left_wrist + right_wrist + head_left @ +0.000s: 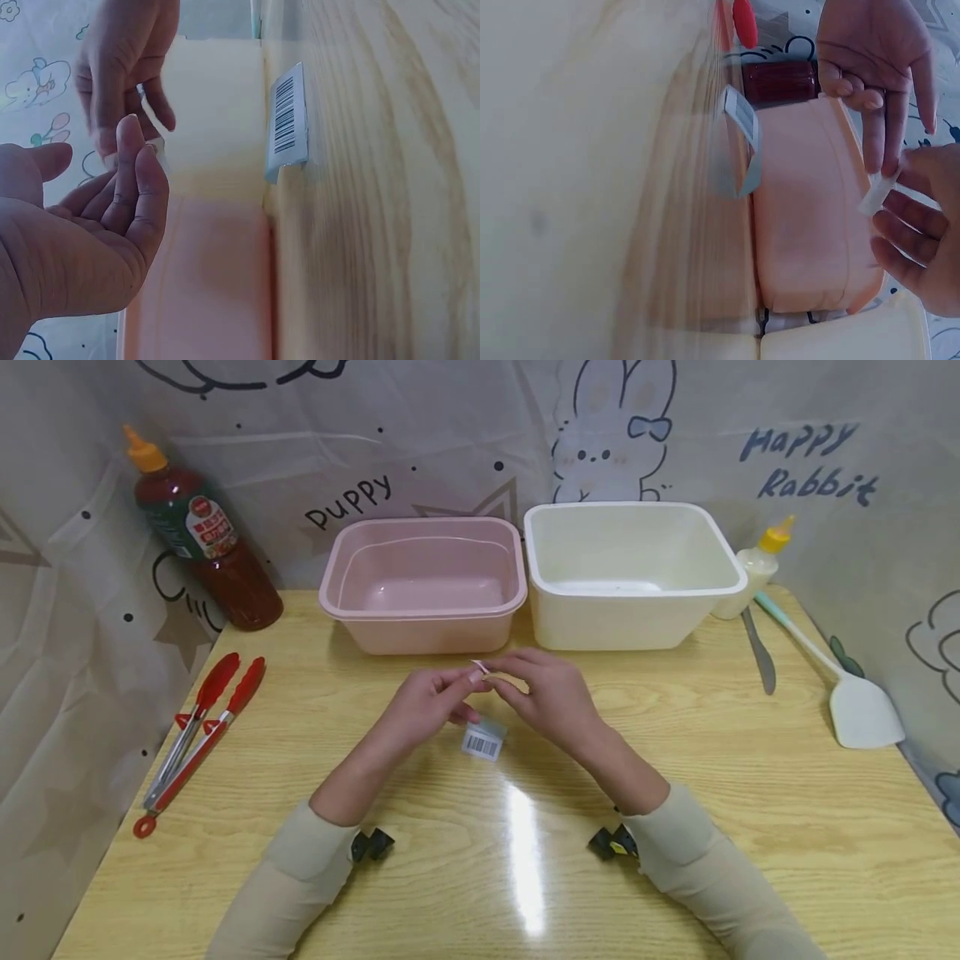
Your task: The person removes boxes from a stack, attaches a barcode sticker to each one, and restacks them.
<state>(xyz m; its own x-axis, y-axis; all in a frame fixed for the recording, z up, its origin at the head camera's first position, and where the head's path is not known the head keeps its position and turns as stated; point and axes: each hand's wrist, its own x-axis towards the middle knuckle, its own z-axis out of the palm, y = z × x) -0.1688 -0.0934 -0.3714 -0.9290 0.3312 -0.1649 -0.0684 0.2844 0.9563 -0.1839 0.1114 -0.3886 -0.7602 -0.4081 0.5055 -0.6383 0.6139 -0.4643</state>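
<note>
My right hand (557, 695) pinches a small white strip (877, 198) between thumb and fingers, just in front of the two tubs. Facing it, my left hand (422, 708) reaches its extended fingers to the strip, fingertips right at its end, with the thumb apart from them in the left wrist view. What kind of strip it is I cannot tell. Under the hands a small folded packet (482, 742) with a barcode stands on the wooden table (442, 893).
Behind the hands stand a pink tub (423, 635) and a white tub (615, 622). At left are a red sauce bottle (202, 543) and red-handled tongs (197, 739). On the right are a yellow-capped bottle (757, 564), a knife (760, 653) and a white spatula (866, 712).
</note>
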